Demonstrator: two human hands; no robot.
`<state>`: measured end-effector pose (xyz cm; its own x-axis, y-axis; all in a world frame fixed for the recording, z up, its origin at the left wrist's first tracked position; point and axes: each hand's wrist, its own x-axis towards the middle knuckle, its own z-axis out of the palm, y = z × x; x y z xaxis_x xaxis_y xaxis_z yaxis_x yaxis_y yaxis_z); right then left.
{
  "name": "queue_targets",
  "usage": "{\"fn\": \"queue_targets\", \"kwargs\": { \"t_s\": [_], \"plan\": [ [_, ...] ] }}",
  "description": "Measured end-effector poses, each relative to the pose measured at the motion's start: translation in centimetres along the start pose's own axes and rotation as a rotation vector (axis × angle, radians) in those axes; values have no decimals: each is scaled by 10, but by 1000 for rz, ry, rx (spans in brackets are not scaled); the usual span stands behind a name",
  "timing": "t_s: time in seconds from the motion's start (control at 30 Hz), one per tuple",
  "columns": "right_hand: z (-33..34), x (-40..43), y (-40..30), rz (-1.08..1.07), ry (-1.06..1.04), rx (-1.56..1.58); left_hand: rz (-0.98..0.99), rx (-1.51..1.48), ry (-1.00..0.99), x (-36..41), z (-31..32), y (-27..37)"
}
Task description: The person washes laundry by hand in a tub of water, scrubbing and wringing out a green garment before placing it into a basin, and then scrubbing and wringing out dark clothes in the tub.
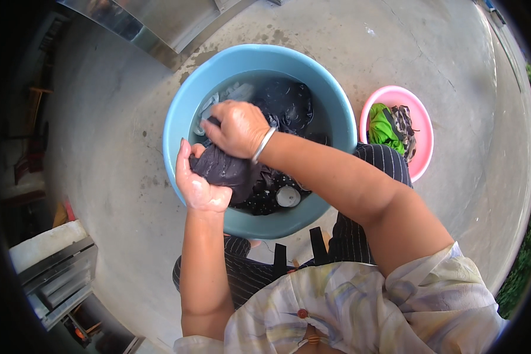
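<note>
A wet dark cloth garment (223,168) is bunched between my two hands above a light-blue plastic basin (332,93). My left hand (199,186), palm up and wet with suds, cradles it from below. Over it, my right hand (239,128) is curled on the upper part of the same cloth, a silver bangle (263,145) at the wrist. Below them, water holds dark clothes (287,104), a pale cloth (239,92) and a black white-dotted fabric (265,194). A round whitish object (288,196) rests on the dotted fabric; its kind is unclear.
To the right, a pink plastic basin (420,155) holds a bright green garment (384,128) and a camouflage-patterned cloth (405,128). A metal panel (168,22) stands beyond the blue basin. My striped trouser knees flank it on a concrete floor (119,132) with wet spots.
</note>
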<state>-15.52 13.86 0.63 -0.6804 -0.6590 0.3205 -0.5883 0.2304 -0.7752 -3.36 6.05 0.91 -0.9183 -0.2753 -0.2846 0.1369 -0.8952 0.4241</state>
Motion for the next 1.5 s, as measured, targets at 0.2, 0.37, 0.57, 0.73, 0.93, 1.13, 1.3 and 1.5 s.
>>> {"fn": "queue_targets", "kwargs": {
  "t_s": [0.2, 0.37, 0.57, 0.73, 0.93, 1.13, 1.3, 1.5],
  "plan": [
    [-48, 39, -19, 380, 45, 910, 140, 1448, 240, -2, -6, -1],
    [-90, 47, 13, 479, 130, 1171, 76, 1669, 584, -4, -24, 25],
    [-61, 15, 33, 113, -1009, -125, 403, 474, 322, -4, -30, 62],
    [-51, 32, 54, 467, -471, 1103, 263, -48, 58, -9, -4, 50],
    [-3, -5, -37, 10, -387, 756, 143, 94, 341, 6, -6, 14],
    [25, -28, -59, -383, -116, 75, 127, 4, 43, -1, -50, 9],
    [12, -7, -10, 45, -195, -131, -20, 43, 454, 3, 18, -18],
    [19, -32, -74, -355, -238, 111, -84, -104, -553, 3, -103, 32]
  ]
}}
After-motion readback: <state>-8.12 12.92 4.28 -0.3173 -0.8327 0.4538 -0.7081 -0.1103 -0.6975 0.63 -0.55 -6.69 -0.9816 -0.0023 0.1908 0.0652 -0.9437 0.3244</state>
